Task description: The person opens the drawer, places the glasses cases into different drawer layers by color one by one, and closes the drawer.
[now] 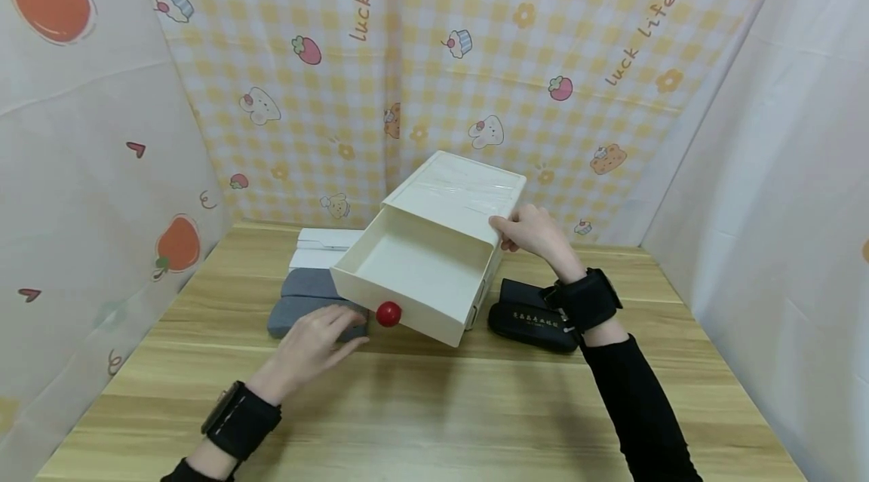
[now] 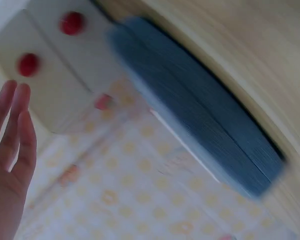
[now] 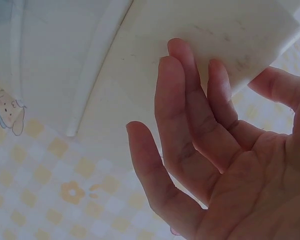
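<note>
White drawer box (image 1: 431, 252) is betw. L hand (image 1: 314, 340) & R hand (image 1: 536, 231). L: fingers relaxed, empty, near red knob (image 1: 388, 314). R: fingers loosely bent, touching box's R edge.

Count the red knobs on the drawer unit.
2: one knob on the pulled-out upper drawer; another knob on the lower drawer, hidden in the head view.

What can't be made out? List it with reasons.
Head view: smallest print on the black case, too small.
Head view: lower red knob, hidden behind the open drawer.
Left wrist view: part of the left hand, cut off by the left edge.
Right wrist view: part of the right hand, beyond the right edge.
</note>
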`<state>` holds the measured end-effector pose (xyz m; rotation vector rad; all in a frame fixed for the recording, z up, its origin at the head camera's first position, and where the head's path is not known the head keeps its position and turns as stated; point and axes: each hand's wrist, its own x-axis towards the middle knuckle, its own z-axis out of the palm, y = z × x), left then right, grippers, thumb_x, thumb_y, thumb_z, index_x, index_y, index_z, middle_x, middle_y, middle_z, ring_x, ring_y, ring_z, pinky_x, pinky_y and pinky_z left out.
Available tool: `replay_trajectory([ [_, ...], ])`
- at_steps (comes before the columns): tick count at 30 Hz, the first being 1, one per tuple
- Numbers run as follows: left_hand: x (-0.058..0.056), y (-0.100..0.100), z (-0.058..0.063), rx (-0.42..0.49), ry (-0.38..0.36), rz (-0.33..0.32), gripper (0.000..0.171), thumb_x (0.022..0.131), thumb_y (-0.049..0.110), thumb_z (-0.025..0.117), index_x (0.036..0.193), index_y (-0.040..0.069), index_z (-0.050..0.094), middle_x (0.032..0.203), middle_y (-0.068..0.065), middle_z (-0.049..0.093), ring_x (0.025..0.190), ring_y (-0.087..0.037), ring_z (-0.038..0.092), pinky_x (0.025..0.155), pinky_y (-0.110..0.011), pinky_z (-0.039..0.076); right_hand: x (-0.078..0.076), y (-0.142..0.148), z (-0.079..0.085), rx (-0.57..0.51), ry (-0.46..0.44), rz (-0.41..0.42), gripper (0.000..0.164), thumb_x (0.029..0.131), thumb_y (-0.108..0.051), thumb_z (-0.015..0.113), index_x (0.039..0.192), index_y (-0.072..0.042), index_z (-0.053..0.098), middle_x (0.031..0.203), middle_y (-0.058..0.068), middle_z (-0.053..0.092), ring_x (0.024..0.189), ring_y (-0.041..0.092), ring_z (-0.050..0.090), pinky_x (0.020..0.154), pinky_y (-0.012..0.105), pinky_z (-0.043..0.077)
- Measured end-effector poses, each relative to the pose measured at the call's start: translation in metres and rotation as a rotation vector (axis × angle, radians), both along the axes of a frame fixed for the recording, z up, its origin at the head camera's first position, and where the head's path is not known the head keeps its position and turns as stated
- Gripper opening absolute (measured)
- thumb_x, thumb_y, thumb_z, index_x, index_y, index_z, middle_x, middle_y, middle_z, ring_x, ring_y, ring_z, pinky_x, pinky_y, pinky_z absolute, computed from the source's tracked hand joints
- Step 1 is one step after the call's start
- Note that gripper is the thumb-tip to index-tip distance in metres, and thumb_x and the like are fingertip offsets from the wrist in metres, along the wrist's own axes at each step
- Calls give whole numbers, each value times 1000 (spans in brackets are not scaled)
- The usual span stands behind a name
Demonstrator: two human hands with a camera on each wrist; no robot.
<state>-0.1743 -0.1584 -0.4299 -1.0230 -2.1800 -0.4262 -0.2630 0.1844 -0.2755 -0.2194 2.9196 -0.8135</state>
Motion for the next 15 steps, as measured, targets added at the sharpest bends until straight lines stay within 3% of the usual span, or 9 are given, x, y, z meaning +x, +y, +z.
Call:
replay_trajectory([
  [3,-10,-18,-6,-131,-62,73,37,70,25,81,99,7,67,95,-5,72,89,-19,67,76,-35,55,0,1,0,-2,3,3,45,95,-41,48,80,-5,71,85,12,74,69,14,67,68,29,50],
  [7,-21,-36,-12,-264,-178,171,50,73,31,80,115,7,66,113,-9,69,108,-28,61,87,-46,51,1,1,-1,-2,6,6,46,95,-41,48,79,-5,71,84,12,74,69,14,68,68,29,51],
  [11,-26,-46,-17,-332,-304,227,64,73,35,79,127,7,60,127,-13,63,121,-36,54,93,-56,45,0,2,-1,-4,7,12,46,95,-42,48,79,-5,70,84,12,74,69,14,68,69,30,51],
  [15,-29,-49,-22,-369,-359,244,68,72,34,80,130,7,58,132,-15,59,124,-38,52,94,-58,44,0,2,-1,-6,8,22,46,96,-43,47,81,-6,71,85,13,73,70,15,67,69,30,50],
])
